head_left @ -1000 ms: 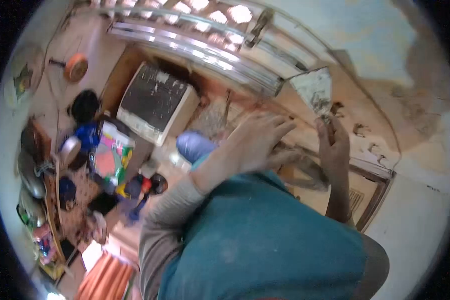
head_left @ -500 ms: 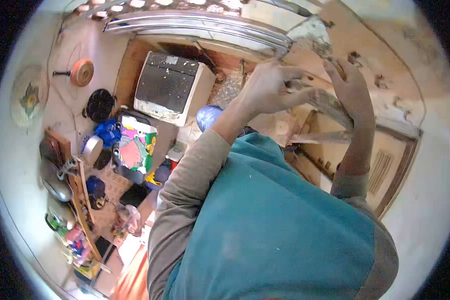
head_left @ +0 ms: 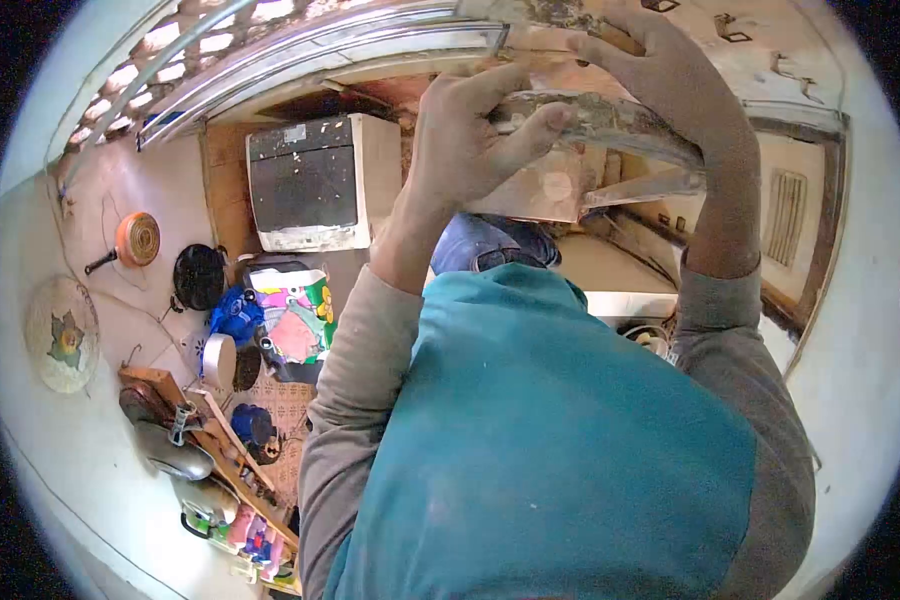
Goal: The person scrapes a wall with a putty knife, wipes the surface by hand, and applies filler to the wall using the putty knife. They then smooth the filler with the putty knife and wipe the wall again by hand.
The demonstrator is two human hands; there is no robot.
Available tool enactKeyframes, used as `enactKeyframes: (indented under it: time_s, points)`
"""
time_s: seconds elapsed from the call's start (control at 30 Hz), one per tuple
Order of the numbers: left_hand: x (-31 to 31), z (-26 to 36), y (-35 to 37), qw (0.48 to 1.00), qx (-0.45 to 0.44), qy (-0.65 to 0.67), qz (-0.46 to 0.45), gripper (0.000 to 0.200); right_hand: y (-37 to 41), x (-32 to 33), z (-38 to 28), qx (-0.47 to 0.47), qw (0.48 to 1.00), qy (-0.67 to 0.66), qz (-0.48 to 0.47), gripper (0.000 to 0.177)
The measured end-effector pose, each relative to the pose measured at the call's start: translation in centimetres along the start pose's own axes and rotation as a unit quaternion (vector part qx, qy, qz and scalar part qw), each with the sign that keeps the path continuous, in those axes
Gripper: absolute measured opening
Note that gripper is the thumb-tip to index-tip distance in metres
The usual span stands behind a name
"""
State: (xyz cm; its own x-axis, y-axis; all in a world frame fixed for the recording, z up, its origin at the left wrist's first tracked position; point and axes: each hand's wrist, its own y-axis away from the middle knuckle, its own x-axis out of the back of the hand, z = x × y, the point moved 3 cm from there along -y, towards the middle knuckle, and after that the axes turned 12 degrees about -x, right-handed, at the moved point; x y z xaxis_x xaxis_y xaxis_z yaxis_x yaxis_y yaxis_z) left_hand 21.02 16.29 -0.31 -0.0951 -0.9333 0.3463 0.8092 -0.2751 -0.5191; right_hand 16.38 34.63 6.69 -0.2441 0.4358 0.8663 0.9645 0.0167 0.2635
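Both arms are raised in front of me. My left hand (head_left: 465, 140) is curled around the near end of a worn, flaking wooden beam (head_left: 630, 122), with the thumb in front and the fingers above. My right hand (head_left: 660, 65) is higher, at the top edge of the head view. Its thumb and fingers point left and are spread apart, with nothing clearly held between them; some fingertips are cut off by the frame. Just left of it is a patchy, stained surface (head_left: 560, 14).
Below left stands a dusty washing machine (head_left: 305, 185). An orange pan (head_left: 138, 240) and a black pan (head_left: 200, 278) hang on the wall. A wooden shelf (head_left: 205, 430) carries pots. Metal rails (head_left: 340, 50) run overhead, and hooks (head_left: 732, 27) stick out at upper right.
My view has turned, so the room has shifted. Both hands appear farther up and left. My left hand stays on the beam; my right hand has moved nearer the top edge.
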Motion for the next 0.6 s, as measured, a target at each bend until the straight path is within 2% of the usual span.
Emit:
enactKeyframes:
  time_s: [0.03, 0.07, 0.13, 0.2, 0.27, 0.3, 0.33, 0.4, 0.43, 0.5, 0.53, 0.6]
  points:
    - [0.1, 0.2, -0.1, 1.000, 0.006, -0.009, 0.004, 0.033, 0.0, 0.3, -0.5, -0.033, 0.999, -0.016, -0.037, 0.039]
    - [0.0, 0.1, -0.2, 1.000, 0.005, -0.006, -0.003, 0.033, -0.1, 0.7, -0.8, -0.040, 0.998, -0.018, -0.035, 0.039]
    - [0.1, 0.0, -0.1, 0.999, -0.040, -0.023, 0.007, 0.032, -0.1, 0.6, -0.7, -0.060, 0.996, 0.009, -0.066, 0.042]
    - [-0.2, -0.4, 0.1, 1.000, 0.002, 0.000, -0.014, 0.035, -0.7, -0.4, 0.6, -0.059, 0.996, 0.022, -0.061, 0.045]
    - [-0.2, -0.6, 0.3, 0.999, -0.025, -0.001, 0.031, 0.037, 0.4, 0.1, -0.6, -0.066, 0.995, -0.051, -0.046, 0.047]
    - [-0.3, -0.4, 0.2, 0.999, 0.022, 0.026, 0.015, 0.037, 2.0, 0.3, -2.4, 0.016, 0.999, 0.009, 0.030, 0.047]
    - [-0.2, -0.4, 0.3, 0.999, 0.024, 0.027, 0.015, 0.037, 1.7, 0.3, -2.2, 0.015, 0.999, 0.009, 0.028, 0.047]
    - [-0.3, -0.4, 0.4, 1.000, 0.009, -0.003, 0.019, 0.037, 0.8, 0.4, -1.4, 0.000, 0.999, 0.027, -0.046, 0.047]
    - [-0.2, -0.4, 0.5, 1.000, 0.008, 0.000, 0.019, 0.037, 0.6, 0.5, -1.5, -0.002, 0.999, 0.029, -0.045, 0.047]
    - [-0.2, -0.5, 0.6, 0.998, 0.058, 0.013, -0.013, 0.037, 0.3, 0.8, -1.5, -0.049, 0.996, 0.045, -0.068, 0.046]
    - [-0.3, -0.5, 0.6, 0.998, 0.057, 0.014, -0.011, 0.037, -0.1, 0.2, -0.7, -0.048, 0.996, 0.047, -0.066, 0.046]
    - [-0.4, -0.6, 0.6, 0.999, 0.031, -0.007, 0.012, 0.035, -0.7, -0.8, 0.1, 0.004, 0.999, 0.037, -0.001, 0.045]
